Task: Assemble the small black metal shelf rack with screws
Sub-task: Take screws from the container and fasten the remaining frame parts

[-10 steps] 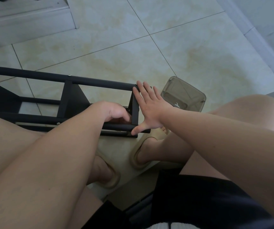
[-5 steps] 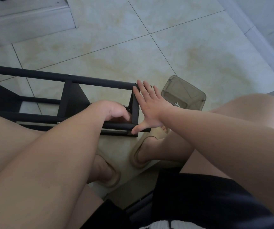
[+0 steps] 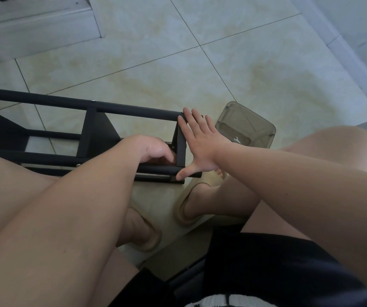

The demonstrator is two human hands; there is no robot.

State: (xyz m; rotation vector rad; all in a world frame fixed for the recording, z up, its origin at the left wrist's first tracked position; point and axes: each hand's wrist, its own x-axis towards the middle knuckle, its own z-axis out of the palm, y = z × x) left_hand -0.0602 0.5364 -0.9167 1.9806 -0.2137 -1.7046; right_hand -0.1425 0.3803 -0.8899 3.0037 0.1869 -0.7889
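The black metal shelf rack [image 3: 120,110] was laid on its side on the pale tiled floor [image 3: 266,74], at the left of the scene, with its long rails running off the left edge. A small silver screw [image 3: 93,100] was seen on the far rail, where an upright crosspiece was joined to it. The right end of the rack was closed by a short end piece [image 3: 180,149] set between the far rail and the near rail [image 3: 156,169].

The right-hand grip [image 3: 202,147] was spread flat, fingers straight and together, and was pressed against the outer face of that end piece; its fingertips reached the end of the far rail and its thumb [image 3: 186,172] was stretched out to touch the end of the near rail. The left-hand grip [image 3: 153,149] was curled inside the frame, just left of the end piece and above the near rail. Its fingertips were hidden, so whether anything was pinched could not be told.

A smoky translucent plastic box [image 3: 244,122] was placed on the floor just right of the right-hand grip, with a small white part [image 3: 237,139] lying in it. Two tan slippers [image 3: 184,209] were worn on the feet below the rack.
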